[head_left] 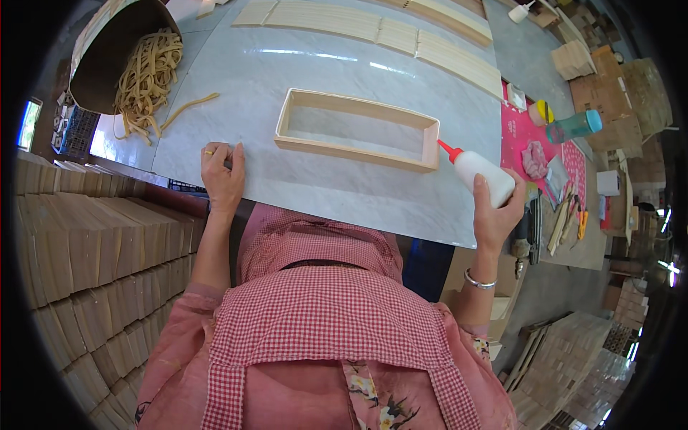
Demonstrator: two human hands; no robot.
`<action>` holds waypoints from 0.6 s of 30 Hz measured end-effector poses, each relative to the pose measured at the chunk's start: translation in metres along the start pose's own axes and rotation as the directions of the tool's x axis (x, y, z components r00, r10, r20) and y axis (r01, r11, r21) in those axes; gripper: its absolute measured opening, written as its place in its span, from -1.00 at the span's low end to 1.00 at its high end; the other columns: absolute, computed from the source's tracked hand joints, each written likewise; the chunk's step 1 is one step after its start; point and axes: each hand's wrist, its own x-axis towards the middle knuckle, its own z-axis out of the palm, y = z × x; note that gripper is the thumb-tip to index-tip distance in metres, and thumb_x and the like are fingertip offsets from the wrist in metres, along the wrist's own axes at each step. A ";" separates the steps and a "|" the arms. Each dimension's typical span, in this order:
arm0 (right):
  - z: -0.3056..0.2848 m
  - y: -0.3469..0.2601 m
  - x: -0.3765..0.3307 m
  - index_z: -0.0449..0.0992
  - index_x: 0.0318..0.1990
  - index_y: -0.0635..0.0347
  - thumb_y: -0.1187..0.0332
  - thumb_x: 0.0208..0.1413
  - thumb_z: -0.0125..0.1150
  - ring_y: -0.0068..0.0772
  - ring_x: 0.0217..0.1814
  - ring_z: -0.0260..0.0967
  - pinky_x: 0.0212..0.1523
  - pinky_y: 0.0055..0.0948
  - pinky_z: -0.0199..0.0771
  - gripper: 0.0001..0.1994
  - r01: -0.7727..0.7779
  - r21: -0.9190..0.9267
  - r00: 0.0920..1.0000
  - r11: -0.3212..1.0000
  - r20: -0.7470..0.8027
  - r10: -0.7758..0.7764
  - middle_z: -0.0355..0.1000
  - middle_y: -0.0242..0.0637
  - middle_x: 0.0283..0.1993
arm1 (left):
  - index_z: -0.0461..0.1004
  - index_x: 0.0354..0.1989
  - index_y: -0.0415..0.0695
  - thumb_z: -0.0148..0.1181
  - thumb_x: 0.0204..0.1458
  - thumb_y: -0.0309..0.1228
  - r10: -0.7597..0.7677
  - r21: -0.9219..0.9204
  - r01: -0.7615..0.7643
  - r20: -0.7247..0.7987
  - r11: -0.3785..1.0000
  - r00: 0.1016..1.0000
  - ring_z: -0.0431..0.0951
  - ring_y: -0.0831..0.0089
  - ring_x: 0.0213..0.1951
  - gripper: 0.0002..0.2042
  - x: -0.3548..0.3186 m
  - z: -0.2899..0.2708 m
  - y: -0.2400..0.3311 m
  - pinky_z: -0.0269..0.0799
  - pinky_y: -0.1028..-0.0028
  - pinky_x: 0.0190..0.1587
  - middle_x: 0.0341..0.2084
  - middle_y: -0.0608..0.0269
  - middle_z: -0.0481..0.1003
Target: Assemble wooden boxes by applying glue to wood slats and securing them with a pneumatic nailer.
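Note:
A rectangular pale wooden frame (358,153) with thin upright walls rests on the grey marbled table (301,190), the tabletop showing through inside it. My right hand (499,204) is wrapped round a white squeeze bottle (481,172) with a red nozzle. The bottle is tilted, and its tip is right by the frame's right end wall; whether the two touch I cannot tell. At the table's near edge, left of the frame and apart from it, my left hand (223,175) lies with curled fingers. I see nothing held in it.
Rubber bands (152,64) spill from a round container (97,54) at the far left. Thin wooden strips (326,20) lie along the far side. On the right are a pink cloth (517,132), a teal bottle (575,126) and tools. Wooden boards (79,251) are stacked left of me.

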 end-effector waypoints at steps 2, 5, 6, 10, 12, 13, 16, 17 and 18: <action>-0.008 -0.002 -0.009 0.44 0.02 0.26 0.34 -0.01 0.48 -0.27 -0.20 0.43 -0.12 -0.32 0.50 -0.55 0.001 0.004 1.000 1.000 0.014 -0.001 0.51 -0.14 -0.14 | 0.40 -0.48 -0.27 0.29 0.13 -0.50 0.007 0.000 -0.007 -0.003 1.000 1.000 0.31 0.36 -0.39 -0.79 0.000 0.001 -0.002 0.29 0.43 -0.30 -0.40 0.23 0.39; -0.021 -0.008 -0.020 0.44 0.02 0.26 0.35 -0.01 0.47 -0.27 -0.20 0.43 -0.12 -0.32 0.50 -0.55 -0.034 0.004 0.999 0.999 0.037 0.034 0.50 -0.15 -0.13 | 0.39 -0.50 -0.26 0.30 0.12 -0.50 0.006 -0.006 -0.006 -0.007 1.000 1.000 0.32 0.36 -0.39 -0.78 0.000 0.000 -0.001 0.30 0.43 -0.31 -0.41 0.23 0.39; -0.024 -0.011 -0.024 0.44 0.03 0.26 0.36 -0.01 0.47 -0.28 -0.20 0.43 -0.12 -0.32 0.50 -0.54 -0.051 0.005 0.997 0.999 0.050 0.051 0.50 -0.15 -0.13 | 0.39 -0.51 -0.25 0.30 0.11 -0.50 0.005 -0.007 -0.005 -0.011 1.000 1.000 0.32 0.36 -0.39 -0.78 0.001 0.000 0.000 0.30 0.43 -0.31 -0.42 0.23 0.40; -0.024 -0.028 -0.033 0.42 0.04 0.25 0.38 0.00 0.45 -0.28 -0.21 0.42 -0.11 -0.33 0.50 -0.54 -0.204 0.129 0.976 0.970 0.100 0.192 0.48 -0.18 -0.11 | 0.37 -0.53 -0.24 0.32 0.09 -0.50 0.007 -0.018 -0.007 -0.019 1.000 1.000 0.32 0.35 -0.40 -0.76 0.000 0.000 -0.003 0.30 0.42 -0.31 -0.44 0.23 0.40; -0.013 -0.037 -0.037 0.41 0.06 0.24 0.40 0.00 0.43 -0.28 -0.21 0.42 -0.10 -0.33 0.50 -0.54 -0.342 0.253 0.937 0.905 0.165 0.308 0.47 -0.20 -0.09 | 0.36 -0.56 -0.23 0.33 0.07 -0.51 0.012 -0.010 -0.012 -0.029 1.000 1.000 0.33 0.35 -0.40 -0.75 0.000 -0.003 -0.007 0.30 0.41 -0.32 -0.46 0.24 0.40; -0.003 -0.043 -0.040 0.40 0.07 0.24 0.41 0.01 0.41 -0.29 -0.21 0.41 -0.11 -0.34 0.50 -0.54 -0.378 0.308 0.921 0.873 0.216 0.323 0.46 -0.20 -0.07 | 0.35 -0.57 -0.22 0.34 0.04 -0.52 0.013 -0.037 -0.014 -0.036 0.999 0.999 0.33 0.35 -0.40 -0.74 0.000 0.000 -0.010 0.30 0.41 -0.32 -0.47 0.24 0.40; 0.036 -0.059 -0.051 0.38 0.09 0.23 0.42 0.02 0.40 -0.30 -0.19 0.41 -0.13 -0.36 0.50 -0.53 -0.334 0.362 0.922 0.871 0.316 0.222 0.44 -0.19 -0.06 | 0.30 -0.59 -0.19 0.37 0.00 -0.53 -0.021 -0.090 0.017 -0.048 0.996 0.999 0.31 0.32 -0.41 -0.70 -0.002 0.006 -0.011 0.29 0.39 -0.32 -0.51 0.25 0.37; 0.051 -0.063 -0.054 0.37 0.09 0.23 0.43 0.02 0.40 -0.31 -0.18 0.41 -0.15 -0.37 0.50 -0.52 -0.247 0.365 0.933 0.898 0.339 0.119 0.44 -0.18 -0.06 | 0.27 -0.61 -0.18 0.38 -0.02 -0.53 -0.043 -0.135 0.037 -0.042 0.990 0.998 0.30 0.30 -0.41 -0.68 -0.003 0.005 -0.010 0.28 0.37 -0.32 -0.53 0.25 0.33; 0.066 -0.067 -0.058 0.37 0.10 0.22 0.43 0.01 0.41 -0.31 -0.17 0.41 -0.16 -0.38 0.50 -0.51 -0.229 0.395 0.929 0.890 0.362 0.079 0.44 -0.17 -0.06 | 0.27 -0.61 -0.18 0.38 -0.02 -0.53 -0.047 -0.122 0.041 -0.048 0.992 0.998 0.30 0.30 -0.41 -0.68 -0.004 0.004 -0.007 0.28 0.37 -0.32 -0.53 0.25 0.33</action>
